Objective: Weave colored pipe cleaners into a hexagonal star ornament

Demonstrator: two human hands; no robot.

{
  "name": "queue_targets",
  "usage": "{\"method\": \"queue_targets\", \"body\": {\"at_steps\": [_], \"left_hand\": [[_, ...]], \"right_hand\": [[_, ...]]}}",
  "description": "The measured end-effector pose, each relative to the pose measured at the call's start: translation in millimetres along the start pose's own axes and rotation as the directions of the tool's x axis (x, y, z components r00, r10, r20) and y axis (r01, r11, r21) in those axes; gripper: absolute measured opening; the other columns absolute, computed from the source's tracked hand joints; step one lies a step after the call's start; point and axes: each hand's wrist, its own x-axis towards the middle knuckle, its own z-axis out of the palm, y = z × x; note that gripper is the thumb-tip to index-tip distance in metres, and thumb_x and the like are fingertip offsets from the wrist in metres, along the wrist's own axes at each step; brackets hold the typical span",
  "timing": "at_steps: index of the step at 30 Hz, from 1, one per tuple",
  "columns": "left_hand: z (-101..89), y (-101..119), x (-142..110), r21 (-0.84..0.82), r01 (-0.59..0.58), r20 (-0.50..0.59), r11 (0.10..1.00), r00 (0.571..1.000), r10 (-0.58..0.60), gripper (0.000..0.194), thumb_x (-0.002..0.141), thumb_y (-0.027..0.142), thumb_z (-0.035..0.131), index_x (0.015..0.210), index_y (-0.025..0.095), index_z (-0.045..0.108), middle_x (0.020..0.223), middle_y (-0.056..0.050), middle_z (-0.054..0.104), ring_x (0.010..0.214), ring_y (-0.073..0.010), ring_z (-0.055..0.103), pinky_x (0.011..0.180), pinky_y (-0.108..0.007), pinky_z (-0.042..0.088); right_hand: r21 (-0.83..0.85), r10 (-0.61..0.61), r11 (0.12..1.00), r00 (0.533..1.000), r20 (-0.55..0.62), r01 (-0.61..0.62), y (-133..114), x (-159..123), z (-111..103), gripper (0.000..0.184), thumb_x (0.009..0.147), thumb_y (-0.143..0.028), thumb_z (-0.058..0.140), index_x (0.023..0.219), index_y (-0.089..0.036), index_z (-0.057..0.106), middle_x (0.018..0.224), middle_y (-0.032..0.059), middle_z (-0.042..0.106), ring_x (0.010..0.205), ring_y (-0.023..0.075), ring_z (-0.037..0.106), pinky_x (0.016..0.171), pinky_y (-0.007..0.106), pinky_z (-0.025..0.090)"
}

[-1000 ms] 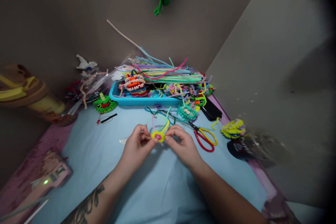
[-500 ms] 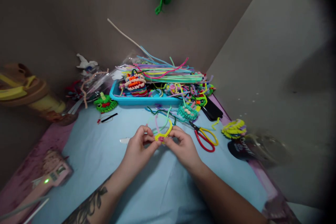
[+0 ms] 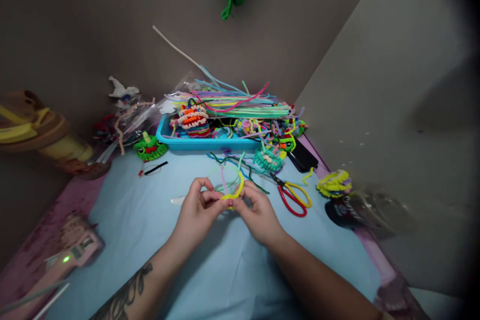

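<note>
Pinching the yellow loop (image 3: 240,187) between them, the left hand (image 3: 198,210) and right hand (image 3: 260,212) nearly meet above the middle of the counter (image 3: 150,230), well in from its far edge, left of the scissors (image 3: 292,197).

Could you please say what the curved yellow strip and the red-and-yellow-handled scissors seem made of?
Yellow strip: probably chenille over wire, given its matte, soft-edged look. Scissors: smooth grips, likely plastic by their bright colour; slim dark blades, probably metal.
</note>
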Motion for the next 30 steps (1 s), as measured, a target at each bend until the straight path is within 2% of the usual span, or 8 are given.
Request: {"method": "queue_targets", "body": {"at_steps": [4, 8, 16, 22, 27, 30], "left_hand": [[-2.9, 0.8, 0.4, -0.005, 0.025, 0.025, 1.0, 0.999, -0.025, 0.051, 0.061, 0.033, 0.083, 0.081, 0.022, 0.037, 0.062, 0.006, 0.07, 0.057, -0.0097, 0.064, 0.059, -0.02, 0.046], [-3.5, 1.2, 3.1, -0.021, 0.013, 0.017, 1.0, 1.0, -0.012, 0.05, 0.059, 0.032, 0.084, 0.08, 0.02, 0.04, 0.063, 0.007, 0.07, 0.059, -0.0089, 0.064, 0.061, -0.02, 0.048], [-3.4, -3.5, 5.3, 0.012, -0.088, -0.024, 0.996, 0.996, 0.089, 0.042, 0.065, 0.03, 0.081, 0.081, 0.02, 0.043, 0.068, 0.007, 0.069, 0.067, -0.0085, 0.064, 0.067, -0.021, 0.049], [-1.9, -1.6, 2.7, -0.03, -0.074, 0.029, 0.997, 0.997, 0.075, 0.044, 0.065, 0.029, 0.081, 0.078, 0.021, 0.04, 0.065, 0.008, 0.066, 0.062, -0.007, 0.062, 0.063, -0.019, 0.047], [-3.0, -0.2, 0.7, -0.03, -0.046, 0.066, 0.998, 0.997, 0.048, 0.046, 0.065, 0.029, 0.081, 0.076, 0.021, 0.037, 0.065, 0.007, 0.068, 0.061, -0.0084, 0.063, 0.061, -0.02, 0.047], [-4.7, -0.2, 2.1, -0.032, -0.054, 0.061, 0.998, 0.997, 0.056, 0.046, 0.065, 0.027, 0.081, 0.076, 0.021, 0.037, 0.064, 0.007, 0.067, 0.06, -0.0078, 0.062, 0.061, -0.019, 0.047]], "right_hand": [[0.025, 0.002, 1.0, 1.0, 0.023, -0.002, -0.9, 0.2, -1.1, 0.018, 0.082, -0.026, 0.059, 0.065, -0.021, 0.057, 0.073, 0.0006, 0.051, 0.078, 0.0173, 0.051, 0.071, 0.028, 0.039], [0.059, 0.036, 0.998, 0.998, -0.059, -0.032, 2.4, 1.3, -1.3, 0.022, 0.078, -0.028, 0.063, 0.06, -0.02, 0.053, 0.069, -0.0014, 0.049, 0.072, 0.0152, 0.049, 0.068, 0.027, 0.038], [0.073, 0.048, 0.996, 0.994, -0.101, -0.041, 3.8, 0.7, 1.6, 0.018, 0.078, -0.029, 0.066, 0.063, -0.02, 0.059, 0.071, -0.001, 0.052, 0.072, 0.0148, 0.051, 0.068, 0.027, 0.039], [0.057, 0.039, 0.998, 0.999, -0.032, -0.037, 2.0, 0.5, 2.0, 0.019, 0.082, -0.027, 0.059, 0.065, -0.019, 0.059, 0.072, -0.0001, 0.05, 0.076, 0.0165, 0.05, 0.07, 0.028, 0.038], [0.108, -0.007, 0.994, 0.999, 0.044, 0.002, 2.0, -1.1, 1.7, 0.015, 0.083, -0.028, 0.057, 0.073, -0.019, 0.063, 0.08, 0.0025, 0.057, 0.084, 0.0189, 0.054, 0.076, 0.031, 0.041], [0.108, 0.028, 0.994, 1.0, 0.011, -0.029, 2.4, -1.2, 1.7, 0.015, 0.082, -0.029, 0.061, 0.07, -0.02, 0.063, 0.079, 0.0022, 0.058, 0.082, 0.0184, 0.055, 0.076, 0.031, 0.042]]}}
